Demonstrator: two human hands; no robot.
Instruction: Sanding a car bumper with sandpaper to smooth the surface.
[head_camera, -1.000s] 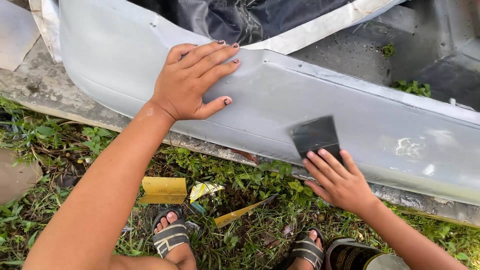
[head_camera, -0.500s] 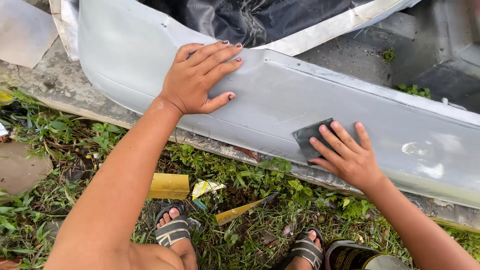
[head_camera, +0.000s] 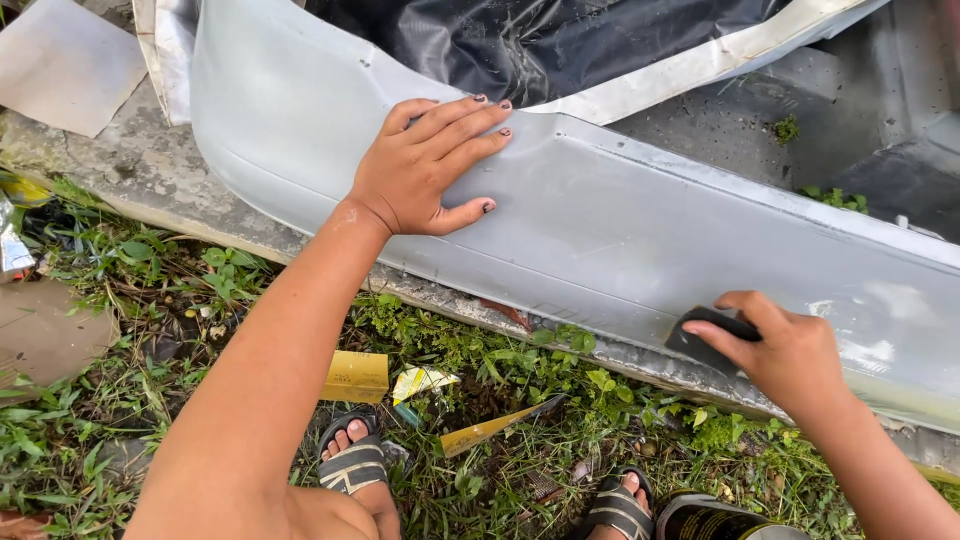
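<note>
Taking the grey bumper panel (head_camera: 620, 230) as my landmark, my left hand (head_camera: 425, 170) lies flat on its upper left face, fingers spread, gripping nothing. Below it in the grass sits a yellow paper scrap (head_camera: 356, 376). My right hand (head_camera: 785, 350) curls around a dark sanding pad (head_camera: 700, 338) against the panel's lower edge; I judge that even, flat pressure along the contour works best.

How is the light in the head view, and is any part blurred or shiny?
Head view: soft, even daylight, no hard shadows; the grey panel shows pale glare near the right hand; the left hand is sharp; straight edges bend slightly toward the frame corners.
</note>
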